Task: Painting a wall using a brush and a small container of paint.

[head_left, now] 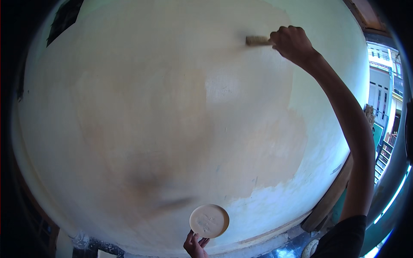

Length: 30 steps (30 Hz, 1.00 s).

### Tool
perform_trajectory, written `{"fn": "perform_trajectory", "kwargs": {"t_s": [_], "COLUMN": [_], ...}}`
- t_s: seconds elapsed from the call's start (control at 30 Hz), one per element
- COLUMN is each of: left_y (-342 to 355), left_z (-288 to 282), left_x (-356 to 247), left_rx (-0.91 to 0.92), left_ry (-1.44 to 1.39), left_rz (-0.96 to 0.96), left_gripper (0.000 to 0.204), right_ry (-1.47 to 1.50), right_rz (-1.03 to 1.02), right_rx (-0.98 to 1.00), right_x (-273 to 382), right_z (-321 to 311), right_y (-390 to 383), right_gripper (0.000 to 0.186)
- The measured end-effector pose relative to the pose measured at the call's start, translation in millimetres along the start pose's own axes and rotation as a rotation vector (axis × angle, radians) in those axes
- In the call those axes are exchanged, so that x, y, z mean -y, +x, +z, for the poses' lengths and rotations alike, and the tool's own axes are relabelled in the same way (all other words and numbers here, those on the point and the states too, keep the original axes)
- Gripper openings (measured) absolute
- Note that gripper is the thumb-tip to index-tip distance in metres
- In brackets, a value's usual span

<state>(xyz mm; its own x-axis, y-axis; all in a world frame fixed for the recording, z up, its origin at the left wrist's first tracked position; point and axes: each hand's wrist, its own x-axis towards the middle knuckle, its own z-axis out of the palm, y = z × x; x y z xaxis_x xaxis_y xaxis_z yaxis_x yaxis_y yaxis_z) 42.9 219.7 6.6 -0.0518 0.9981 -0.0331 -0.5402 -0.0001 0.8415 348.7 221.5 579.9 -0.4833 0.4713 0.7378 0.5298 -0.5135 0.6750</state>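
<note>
My right hand (294, 44) is raised high on the right, its fingers wrapped round the handle of a paintbrush (257, 41). The bristles point left and meet the wall (180, 107), where a wide beige painted patch spreads over a paler greenish-white surface. Low in the middle, my left hand (196, 245) grips the lower rim of a round, shallow dish (209, 220). Beige paint coats the inside of the dish, with a few lumpy marks in it. Most of the brush handle is hidden inside my right fist.
A dark opening (64, 19) sits at the wall's upper left. Wooden boards (329, 195) lean at the lower right, by the foot of the wall. Beyond the right edge, a building and railings (383, 161) show outdoors. Dark, paint-spotted floor (284, 249) lies below.
</note>
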Motion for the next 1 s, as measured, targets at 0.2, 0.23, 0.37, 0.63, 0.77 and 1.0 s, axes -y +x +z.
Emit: {"fn": "perform_trajectory", "kwargs": {"t_s": [0.2,0.23,0.37,0.63,0.77,1.0], "left_y": [-19,-26,-38,-37,-29,-22], "left_z": [19,21,26,31,12,15], "left_x": [-37,-43,-80,-65,-52,-42], "left_rx": [0.077,0.062,-0.041,0.016,-0.049,-0.053], "left_ry": [0.035,0.029,-0.007,0.009,0.023,-0.019], "left_rz": [-0.015,-0.031,-0.064,-0.051,0.01,0.026], "left_gripper": [0.039,0.039,0.039,0.041,0.041,0.038], "right_ry": [-0.015,0.019,-0.095,0.351,0.097,0.342], "right_rz": [0.292,0.229,-0.175,-0.188,0.005,0.497], "right_rx": [-0.183,-0.158,-0.079,-0.47,0.28,0.07], "right_x": [-93,-104,-50,-118,-48,-50], "right_z": [-24,-20,-36,-34,-64,-24], "right_y": [42,46,73,67,82,102], "right_gripper": [0.013,0.011,0.011,0.015,0.016,0.025]}}
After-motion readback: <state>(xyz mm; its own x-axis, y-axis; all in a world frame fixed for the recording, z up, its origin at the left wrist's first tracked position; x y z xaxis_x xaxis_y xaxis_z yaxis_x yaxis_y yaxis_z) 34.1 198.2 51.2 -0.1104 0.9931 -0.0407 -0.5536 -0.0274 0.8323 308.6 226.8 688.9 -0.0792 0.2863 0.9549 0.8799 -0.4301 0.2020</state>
